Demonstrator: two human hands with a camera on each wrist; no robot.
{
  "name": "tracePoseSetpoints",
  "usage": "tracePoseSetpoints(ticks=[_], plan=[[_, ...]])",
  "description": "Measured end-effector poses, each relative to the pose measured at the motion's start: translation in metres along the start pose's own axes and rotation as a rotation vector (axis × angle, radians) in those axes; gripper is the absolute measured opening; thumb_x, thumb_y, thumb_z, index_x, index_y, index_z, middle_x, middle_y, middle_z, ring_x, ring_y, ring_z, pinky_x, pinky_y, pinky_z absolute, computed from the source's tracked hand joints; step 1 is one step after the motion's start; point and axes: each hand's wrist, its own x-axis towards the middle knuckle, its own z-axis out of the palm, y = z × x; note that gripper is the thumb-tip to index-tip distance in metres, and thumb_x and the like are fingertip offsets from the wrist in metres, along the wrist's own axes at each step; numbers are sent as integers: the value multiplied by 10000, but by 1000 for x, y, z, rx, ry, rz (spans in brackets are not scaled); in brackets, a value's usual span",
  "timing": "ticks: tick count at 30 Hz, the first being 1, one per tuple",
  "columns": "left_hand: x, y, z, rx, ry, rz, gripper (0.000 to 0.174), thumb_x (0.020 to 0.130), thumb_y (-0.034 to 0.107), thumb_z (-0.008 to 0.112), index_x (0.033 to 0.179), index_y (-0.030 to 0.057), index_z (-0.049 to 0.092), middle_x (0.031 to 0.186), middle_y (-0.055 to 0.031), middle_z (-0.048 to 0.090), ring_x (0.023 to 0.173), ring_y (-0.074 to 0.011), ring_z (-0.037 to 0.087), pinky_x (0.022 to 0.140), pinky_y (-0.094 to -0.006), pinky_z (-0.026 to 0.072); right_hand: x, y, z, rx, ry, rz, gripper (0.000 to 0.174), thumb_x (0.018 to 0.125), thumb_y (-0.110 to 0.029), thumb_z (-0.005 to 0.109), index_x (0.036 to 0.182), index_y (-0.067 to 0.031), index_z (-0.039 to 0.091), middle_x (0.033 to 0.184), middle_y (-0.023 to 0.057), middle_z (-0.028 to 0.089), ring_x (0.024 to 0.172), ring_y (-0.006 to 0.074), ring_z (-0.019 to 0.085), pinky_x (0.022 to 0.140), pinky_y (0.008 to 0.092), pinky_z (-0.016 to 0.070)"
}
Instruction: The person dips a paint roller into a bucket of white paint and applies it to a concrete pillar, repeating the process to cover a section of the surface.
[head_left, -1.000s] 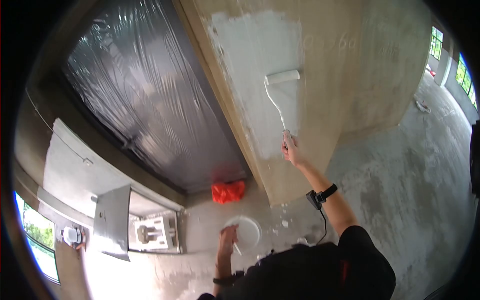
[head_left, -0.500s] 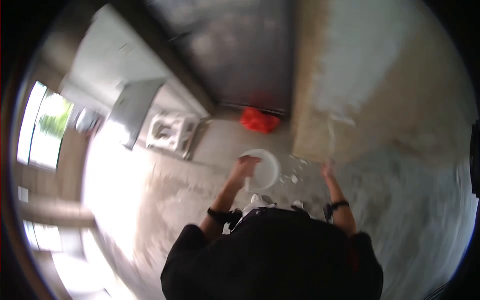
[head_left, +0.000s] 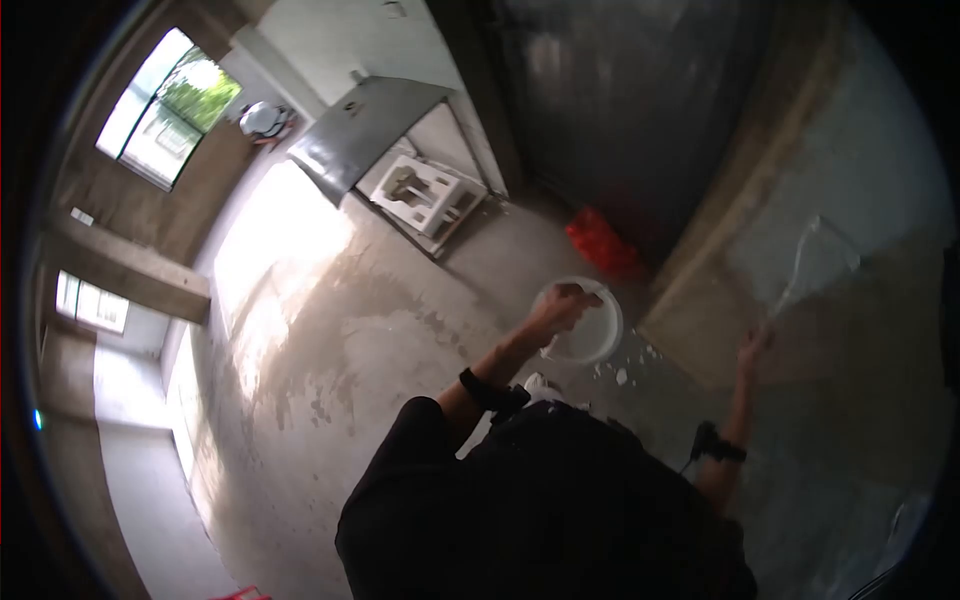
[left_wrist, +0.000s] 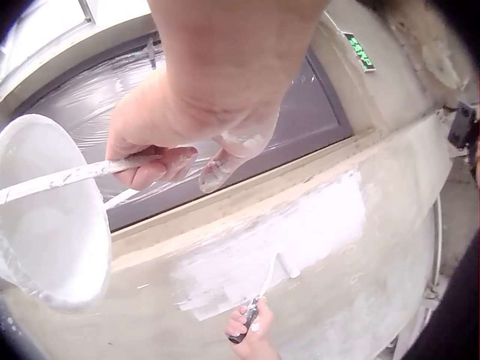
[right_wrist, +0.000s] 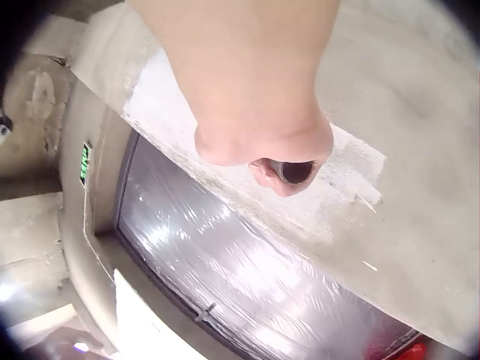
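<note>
My left hand (head_left: 560, 308) grips the white strap handle of a white paint bucket (head_left: 612, 325). The left wrist view shows the fingers curled round the strap (left_wrist: 64, 178), paint smears on the thumb, and the bucket hanging tilted in that view. My right hand (head_left: 757, 342) grips a paint roller (head_left: 800, 265) by its dark handle. In the right wrist view the handle's end (right_wrist: 297, 173) sticks out of the fist. Against the wall, the roller head (left_wrist: 291, 270) overlaps the lower edge of a white painted patch (left_wrist: 315, 225).
Plastic sheeting covers a dark door (right_wrist: 247, 262) beside the wall. A red bag (head_left: 603, 243) lies at its foot. White paint spots (head_left: 622, 377) mark the concrete floor near the bucket. A metal table (head_left: 375, 130) with a white plastic stool (head_left: 415, 195) underneath stands further left; another person (head_left: 265, 120) is beyond.
The head view has swung left and down, so wall and roller now appear at the right. My right hand has lowered with the roller from the patch's middle. The left hand keeps the bucket.
</note>
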Motion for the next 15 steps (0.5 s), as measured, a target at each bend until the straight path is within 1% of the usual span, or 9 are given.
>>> tracePoseSetpoints(ticks=[1,2,3,5,7,8,10,13,15], plan=[[-3,8,2,110,49,-52,213,833,251,622,844,39,645,688,3,500,576,-90,496,472,-247,391,1,15,-3,-92,-220,223,306,802,-124,683,1039,-10,526,891,139,531,836,294,524,764,429,422],[-4,10,3,65,39,-76,199,833,245,624,817,47,633,682,9,490,571,-85,481,469,-246,380,-17,15,18,339,5,416,227,814,-122,673,949,-26,519,807,101,523,717,248,510,650,371,426],[-5,12,3,49,35,-85,186,832,236,626,786,56,618,666,15,473,561,-84,464,470,-240,370,-28,15,24,273,12,234,238,885,-247,606,811,-57,484,642,46,466,547,176,455,497,310,376],[-10,20,5,59,31,-80,165,847,207,601,784,55,607,664,25,449,560,-80,443,487,-229,351,-65,49,51,146,27,25,396,936,-422,482,713,-100,423,531,-3,383,445,114,368,408,272,301],[-12,24,4,-7,-22,-102,164,853,201,591,805,45,603,647,33,416,545,-72,404,482,-228,322,-76,-40,13,596,-174,694,498,940,-538,378,657,-128,371,466,-30,325,391,86,308,365,267,256],[-12,24,4,-17,-16,-89,157,850,194,596,798,45,594,640,39,400,539,-65,384,478,-226,304,-87,-45,10,576,-171,714,498,940,-538,378,657,-128,371,466,-30,325,391,86,308,365,267,256],[-9,19,4,-28,-9,-100,152,847,186,601,790,46,586,633,46,385,533,-59,364,473,-225,287,-104,-44,9,640,-240,946,512,933,-556,384,643,-134,350,478,-27,328,384,81,306,352,270,257],[-1,17,2,-78,-17,-107,246,778,233,666,687,35,551,592,17,429,488,-91,398,454,-253,321,-136,5,25,423,-161,929,539,916,-585,395,643,-121,370,509,-13,355,384,86,335,351,272,248],[1,18,4,-95,-44,-101,238,781,227,661,688,41,546,589,22,416,488,-89,385,457,-252,314,-131,-15,5,380,-253,1024,536,918,-580,395,637,-125,375,509,-18,358,387,83,339,354,273,247]])
